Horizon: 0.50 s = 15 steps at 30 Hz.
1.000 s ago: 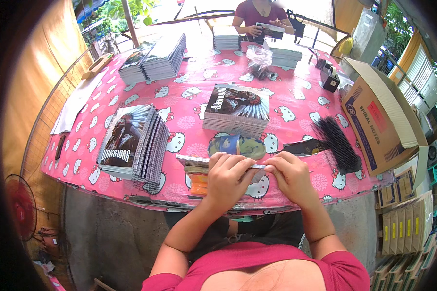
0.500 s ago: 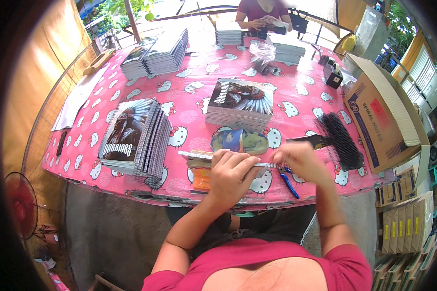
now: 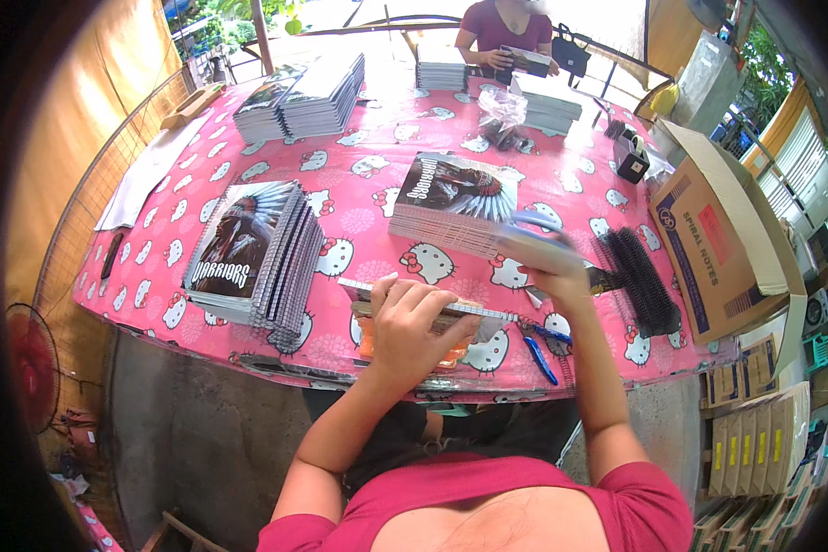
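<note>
My left hand [image 3: 416, 322] is closed over the bound edge of a spiral notebook [image 3: 488, 315], which stands on edge near the table's front, orange showing below. A dark coil sticks out at the notebook's right end. My right hand [image 3: 561, 274] is raised to the right of it, closed on a flat item with a bluish rim [image 3: 535, 241], too blurred to name. Just below lie two blue handles [image 3: 541, 361], like those of pliers. A stack of notebooks [image 3: 455, 198] with a feathered-headdress cover stands beyond, and a coil-bound stack [image 3: 248, 253] at the left.
Black spiral coils [image 3: 642, 281] lie in a heap at the right, beside an open cardboard box [image 3: 722, 239]. A tape dispenser [image 3: 631, 156], a plastic bag [image 3: 501, 115] and more notebook stacks [image 3: 317, 97] are farther back. Across the table a person [image 3: 506, 37] holds a notebook.
The olive-and-blue item in front of the middle stack has left the table. My right hand has moved up from the notebook's end and now holds a blurred item. My left hand stays on the notebook.
</note>
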Tool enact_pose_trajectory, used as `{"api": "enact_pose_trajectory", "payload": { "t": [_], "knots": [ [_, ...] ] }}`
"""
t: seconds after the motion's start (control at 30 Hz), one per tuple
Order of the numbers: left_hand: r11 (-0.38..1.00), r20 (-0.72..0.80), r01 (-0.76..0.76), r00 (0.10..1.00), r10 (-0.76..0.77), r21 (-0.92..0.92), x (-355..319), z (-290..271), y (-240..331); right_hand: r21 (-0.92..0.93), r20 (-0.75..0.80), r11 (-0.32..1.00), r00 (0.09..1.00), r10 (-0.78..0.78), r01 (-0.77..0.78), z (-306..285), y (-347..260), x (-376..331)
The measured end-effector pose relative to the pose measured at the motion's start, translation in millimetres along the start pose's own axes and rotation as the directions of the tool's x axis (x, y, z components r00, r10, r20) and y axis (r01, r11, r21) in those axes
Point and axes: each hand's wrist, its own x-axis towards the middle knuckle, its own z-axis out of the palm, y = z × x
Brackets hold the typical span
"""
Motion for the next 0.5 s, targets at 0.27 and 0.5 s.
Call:
{"api": "enact_pose_trajectory", "payload": {
  "t": [0.27, 0.5],
  "knots": [
    [0.999, -0.045, 0.015, 0.999, -0.017, -0.046, 5, 6, 4, 0.166, 0.170, 0.975, 0.978, 0.120, -0.149, -42, 6, -13],
    [0.984, -0.044, 0.135, 0.989, -0.141, -0.118, 1, -3, 4, -0.063, 0.152, 0.979, 0.967, 0.204, -0.196, -18, -6, 3]
  ]
}}
